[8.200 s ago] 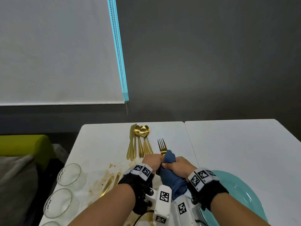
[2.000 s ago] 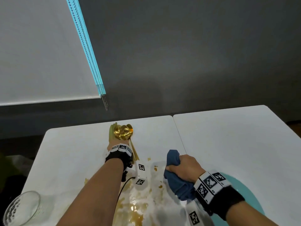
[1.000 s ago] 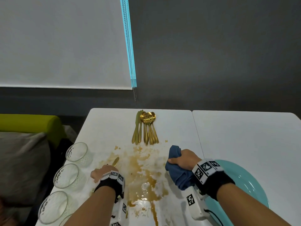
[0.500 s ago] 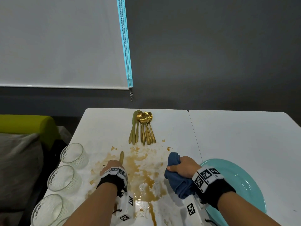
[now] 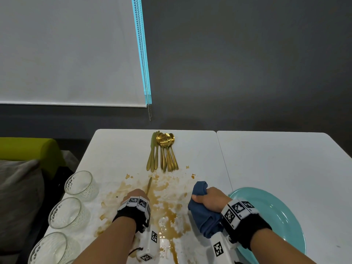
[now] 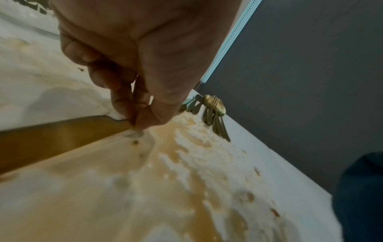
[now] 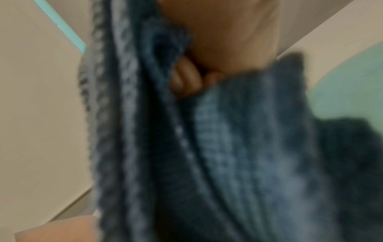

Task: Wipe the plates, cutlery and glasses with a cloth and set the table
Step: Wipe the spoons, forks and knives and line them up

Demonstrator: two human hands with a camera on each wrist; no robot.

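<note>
My left hand [image 5: 135, 196] pinches a gold knife [image 5: 149, 185] by thumb and fingertips [image 6: 124, 104] over the brown spill; its tip points away from me. The flat gold blade [image 6: 62, 135] runs off to the left in the left wrist view. My right hand [image 5: 208, 196] grips a bunched blue cloth [image 5: 202, 214] just left of a teal plate [image 5: 276, 216]. In the right wrist view the cloth [image 7: 207, 147] fills the frame and my fingers [image 7: 186, 78] are curled into it. A tidy pile of gold cutlery [image 5: 163, 151] lies near the table's far edge.
Three clear glasses [image 5: 81, 185] [image 5: 66, 212] [image 5: 51, 248] stand in a row along the white table's [image 5: 118, 149] left edge. A brown spill [image 5: 167, 212] spreads between my hands. A second white table [image 5: 285, 159] adjoins on the right. A green cushion [image 5: 28, 149] sits at far left.
My left hand came back from the cutlery pile, took up the gold knife from the spill and has shifted slightly right with it. The right hand keeps hold of the cloth.
</note>
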